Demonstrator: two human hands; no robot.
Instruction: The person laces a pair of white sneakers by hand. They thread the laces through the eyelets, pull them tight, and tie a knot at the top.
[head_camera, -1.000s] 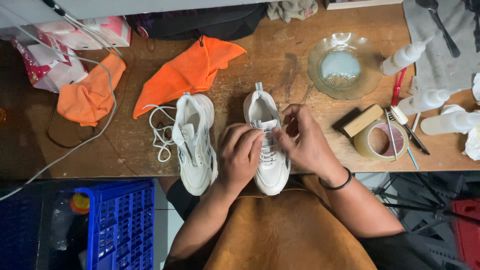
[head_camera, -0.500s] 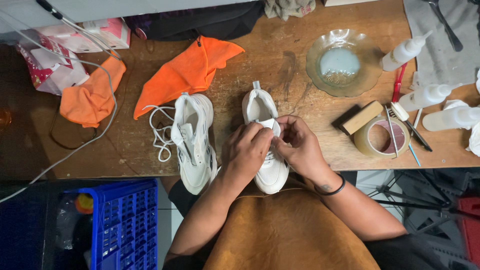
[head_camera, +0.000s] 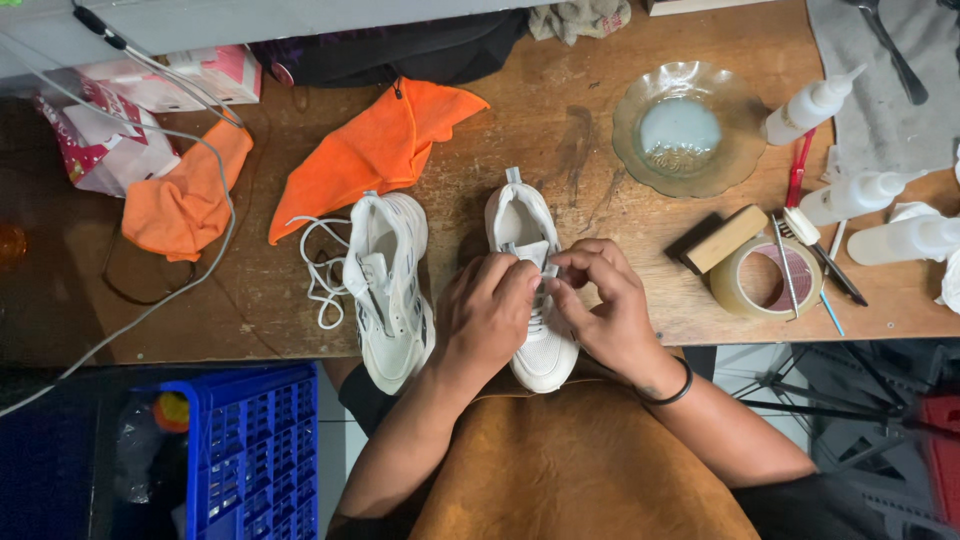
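Left hand (head_camera: 485, 315): curled over the laced middle of the right-hand white shoe (head_camera: 530, 262), fingertips bent in at the tongue, pinching at the laces.
Right hand (head_camera: 600, 300): pressed against the same shoe from the other side, thumb and forefinger drawn narrow, closed on what looks like a lace end; too small to tell for sure.
Wrist: black band (head_camera: 672, 388) around the right one.
Shoe in hand: upright on the wooden table (head_camera: 600, 180), near its front edge, heel toward the far side, toe toward the body, sole down.
Second shoe (head_camera: 388, 285): just beside the first, to its left, not touched, toe hanging a little past the table edge.
Loose lace (head_camera: 318, 265): white, coiled on the table against the left side of the second shoe.
Orange cloths: one (head_camera: 375, 150) spread out beyond the shoes, another (head_camera: 180, 205) bunched farther left.
Glass dish (head_camera: 688, 125): scalloped, clear, well beyond the right hand, with pale liquid in it.
Tape roll (head_camera: 765, 277): flat on the table to the right of the right hand, a wooden block (head_camera: 722, 240) just beside it.
Squeeze bottles (head_camera: 860, 195): white, lying at the right edge.
Blue crate (head_camera: 250, 450): below the table edge, to the left.
Lap: brown apron (head_camera: 570, 470) under both forearms.
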